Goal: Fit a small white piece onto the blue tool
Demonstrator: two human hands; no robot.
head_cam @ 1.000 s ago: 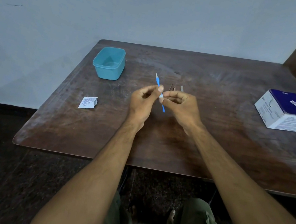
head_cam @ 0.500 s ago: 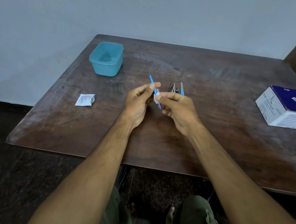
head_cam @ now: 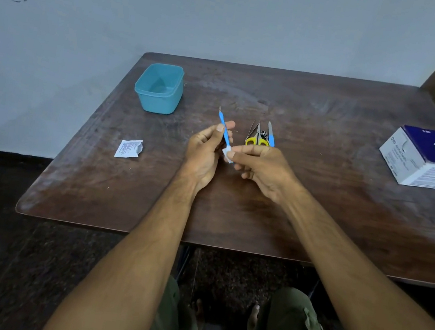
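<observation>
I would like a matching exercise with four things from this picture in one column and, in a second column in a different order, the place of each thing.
Things:
1. teal tub
2. white sachet
3. blue-topped box
4. thin blue tool

Places:
A. gripped in the left hand
B. right edge of the table
C. far left corner of the table
D. flat on the table, left of the left hand

Pairs: 1-C, 2-D, 3-B, 4-A

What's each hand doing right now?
Left hand: pinches the blue tool.
Right hand: pinches a small white wipe around the tool's lower end.
</observation>
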